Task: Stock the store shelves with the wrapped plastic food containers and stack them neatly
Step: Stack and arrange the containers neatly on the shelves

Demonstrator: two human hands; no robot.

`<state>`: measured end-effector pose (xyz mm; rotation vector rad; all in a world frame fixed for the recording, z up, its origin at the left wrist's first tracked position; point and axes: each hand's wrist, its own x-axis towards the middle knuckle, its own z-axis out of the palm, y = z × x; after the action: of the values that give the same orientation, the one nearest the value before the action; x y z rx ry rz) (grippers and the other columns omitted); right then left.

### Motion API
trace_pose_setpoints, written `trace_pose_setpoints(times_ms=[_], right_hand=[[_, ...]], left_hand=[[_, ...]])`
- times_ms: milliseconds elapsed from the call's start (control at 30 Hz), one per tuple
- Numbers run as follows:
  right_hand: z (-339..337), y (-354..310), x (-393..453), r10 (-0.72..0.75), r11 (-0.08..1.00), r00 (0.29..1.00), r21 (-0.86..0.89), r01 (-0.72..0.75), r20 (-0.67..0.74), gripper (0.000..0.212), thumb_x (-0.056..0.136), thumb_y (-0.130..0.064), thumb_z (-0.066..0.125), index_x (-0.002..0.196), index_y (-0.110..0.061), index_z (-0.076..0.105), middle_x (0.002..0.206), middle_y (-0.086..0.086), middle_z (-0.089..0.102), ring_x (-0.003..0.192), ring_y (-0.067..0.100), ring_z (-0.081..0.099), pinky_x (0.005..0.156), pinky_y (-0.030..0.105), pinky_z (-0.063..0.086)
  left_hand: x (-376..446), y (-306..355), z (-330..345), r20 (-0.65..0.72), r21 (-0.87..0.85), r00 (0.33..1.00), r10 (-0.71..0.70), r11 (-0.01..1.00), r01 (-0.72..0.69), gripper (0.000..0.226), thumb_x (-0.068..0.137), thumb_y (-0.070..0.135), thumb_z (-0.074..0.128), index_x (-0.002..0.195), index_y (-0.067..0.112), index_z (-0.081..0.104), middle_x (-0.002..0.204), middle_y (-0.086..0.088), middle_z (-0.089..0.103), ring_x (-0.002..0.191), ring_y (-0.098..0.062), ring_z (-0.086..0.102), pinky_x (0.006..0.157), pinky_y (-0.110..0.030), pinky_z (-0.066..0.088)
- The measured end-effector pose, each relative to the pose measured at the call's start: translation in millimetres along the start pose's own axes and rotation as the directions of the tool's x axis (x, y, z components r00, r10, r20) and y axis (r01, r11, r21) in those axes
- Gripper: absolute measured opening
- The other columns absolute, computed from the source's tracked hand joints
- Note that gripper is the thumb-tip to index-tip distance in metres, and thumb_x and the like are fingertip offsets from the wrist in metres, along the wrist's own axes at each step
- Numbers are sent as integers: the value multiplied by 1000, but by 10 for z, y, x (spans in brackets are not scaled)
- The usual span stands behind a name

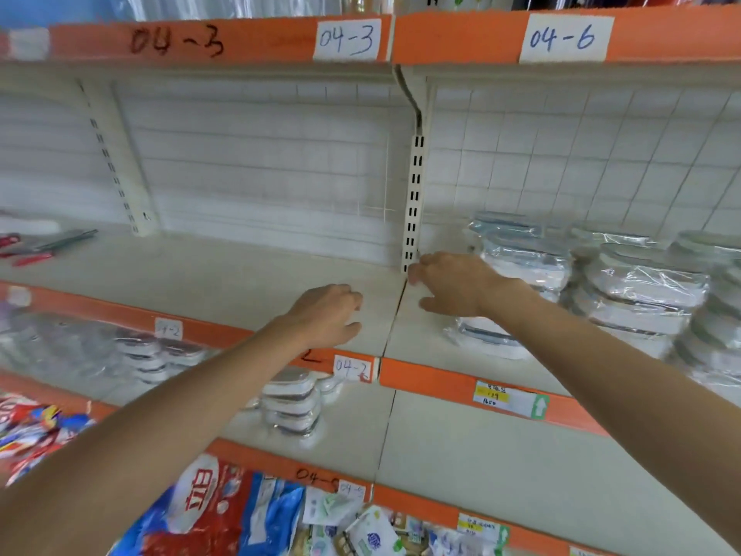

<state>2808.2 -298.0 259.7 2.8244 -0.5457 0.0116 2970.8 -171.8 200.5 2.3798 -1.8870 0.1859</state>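
Bottom of frame, nearest: a jumble of red and blue snack bags (208,511) on the lowest shelf, lower left. Above that, the lower shelf (461,447) carries a short stack of wrapped containers (292,407) at centre and a blurred row of wrapped lidded goods (132,351) to the left; contents too blurred to name. Both bare forearms reach up from the bottom corners to the middle shelf (224,274). Left hand (326,315) hovers low over the shelf just left of the seam between the two bays, fingers loosely curled, holding nothing. Right hand (453,284) is just right of the seam, near the foot of the slotted upright (414,202), fingers relaxed and spread leftward, also empty; whether it touches the shelf, cannot tell. The task's wrapped plastic food containers (525,262) sit in leaning stacks at right of frame, right behind the right wrist, running to the right edge; the piles look uneven, some tipped. Far left on the same shelf: red-handled tools (28,254), blurred. Top: orange shelf edge with labels 04-3 (348,38) and 04-6 (563,37). Judgement: hands are free, so the step is likely fetching or squaring up stacks. To do it well, grip a stack with both hands on opposite sides, since the wrap is slick, set edges flush, and fill the bare bay left of the seam.
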Motion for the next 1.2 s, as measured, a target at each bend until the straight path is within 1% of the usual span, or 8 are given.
trace_pose_setpoints(times_ms=[133,233,367,533,700,867,1033,1200], right_hand=[[63,-469,102,-61,998,997,15,60,57,40,94,-33,50,131,-20,43,125,2,50,117,22,49,85,36,44],[115,-842,150,-107,993,991,57,103,74,41,94,-34,49,133,-22,42,123,0,51,115,21,50,79,32,40],[191,-1375,183,-176,976,980,145,162,97,39,93,-31,50,130,-21,44,121,2,51,114,22,50,82,34,43],[467,-1963,222,-273,939,950,259,228,152,49,93,-30,53,138,-18,40,133,4,47,123,24,46,97,38,42],[890,-2396,196,-266,917,933,363,167,244,59,93,-31,54,145,-12,31,142,10,40,130,26,38,104,39,37],[1250,-2530,180,-216,906,913,420,55,346,70,93,-33,55,149,-11,19,148,11,30,134,25,30,107,38,33],[1446,-2455,508,-170,915,922,403,17,349,70,93,-34,55,148,-9,19,151,10,26,137,26,26,109,39,31],[2013,-2549,941,-154,928,936,371,27,316,70,93,-35,55,147,-8,21,148,11,27,135,27,28,107,38,33]], left_hand=[[-494,-385,33,41,60,995,-89,994,86,34,91,33,53,120,15,56,117,-3,56,107,-22,56,83,-32,46],[-856,-649,34,73,63,988,-136,989,131,28,90,32,54,109,13,59,105,-3,58,96,-23,59,77,-34,49],[-1309,-950,89,85,12,978,-193,981,193,24,91,30,53,100,11,62,97,-3,62,89,-22,63,74,-35,52],[-1823,-1180,223,107,-53,964,-242,967,249,31,92,26,55,121,15,57,121,-2,57,112,-20,54,87,-33,46],[-2169,-1368,455,121,-88,955,-269,956,281,36,94,25,51,129,16,51,125,-2,56,114,-19,54,90,-32,46],[-2180,-1483,807,258,-74,927,-272,951,299,41,91,31,52,128,12,50,126,-4,52,115,-22,52,91,-37,46],[-1954,-1523,1094,355,-92,901,-250,950,299,51,92,31,52,136,8,42,130,-8,46,118,-23,49,93,-38,46],[-1707,-1753,1634,296,-118,921,-252,947,298,51,92,33,52,137,9,42,128,-7,48,115,-23,50,91,-37,46]])
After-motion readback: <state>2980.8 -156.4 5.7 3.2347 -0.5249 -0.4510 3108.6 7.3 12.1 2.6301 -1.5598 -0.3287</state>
